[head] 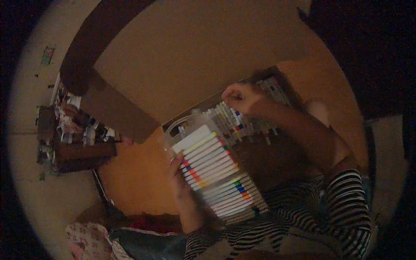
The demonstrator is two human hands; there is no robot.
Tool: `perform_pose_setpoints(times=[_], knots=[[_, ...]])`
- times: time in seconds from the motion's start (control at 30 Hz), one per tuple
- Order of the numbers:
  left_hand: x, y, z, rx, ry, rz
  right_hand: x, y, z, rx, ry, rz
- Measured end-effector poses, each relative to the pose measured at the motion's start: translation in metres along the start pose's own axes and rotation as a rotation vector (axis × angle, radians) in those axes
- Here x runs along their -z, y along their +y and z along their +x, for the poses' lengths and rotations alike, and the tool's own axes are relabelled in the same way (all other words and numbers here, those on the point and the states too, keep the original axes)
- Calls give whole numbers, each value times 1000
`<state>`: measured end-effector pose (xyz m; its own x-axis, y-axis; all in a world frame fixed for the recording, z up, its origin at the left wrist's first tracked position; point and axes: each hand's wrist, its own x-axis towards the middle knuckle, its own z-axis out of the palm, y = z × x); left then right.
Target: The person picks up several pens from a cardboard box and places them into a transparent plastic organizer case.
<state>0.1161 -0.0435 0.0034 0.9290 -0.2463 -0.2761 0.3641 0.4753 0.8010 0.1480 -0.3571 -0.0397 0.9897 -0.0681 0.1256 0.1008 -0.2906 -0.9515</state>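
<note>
My left hand (pixel 178 167) grips the left edge of a clear plastic marker case (pixel 216 184), tilted above my lap. Inside the case, white-barrelled markers (pixel 209 159) with coloured bands lie side by side in two groups. A blank white panel (pixel 193 139) shows near its top. My right hand (pixel 242 97) hovers over a dark shallow box (pixel 195 109) with its fingers curled; whether anything is between them is hidden. Under that hand, several pens or markers (pixel 229 113) lie in a row. More slim, pale pens (pixel 273 89) fill the box's far right part, blurred in the dim light.
The box stands on an orange-brown wooden surface (pixel 139 172). A large brown panel (pixel 195 48) rises behind it. At the left, a dark wooden holder (pixel 84 152) is crowded with small items. A dark cushion or bag (pixel 149 243) and patterned cloth (pixel 87 240) lie at lower left.
</note>
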Motion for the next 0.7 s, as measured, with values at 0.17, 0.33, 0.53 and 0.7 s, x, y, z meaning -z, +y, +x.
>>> perform_pose_setpoints(times=[0.17,0.33,0.53,0.7], knots=[[36,2,-19,-14,70,-21,-32,5,-26,-7,-237,-727],[52,-1,-19,-11,15,-35,-44,2,-37,-69,-265,-931],[47,-1,-24,20,27,-31,-57,13,-63,302,-383,-927],[56,-2,-24,57,9,-66,-68,25,-69,383,-365,-1052]])
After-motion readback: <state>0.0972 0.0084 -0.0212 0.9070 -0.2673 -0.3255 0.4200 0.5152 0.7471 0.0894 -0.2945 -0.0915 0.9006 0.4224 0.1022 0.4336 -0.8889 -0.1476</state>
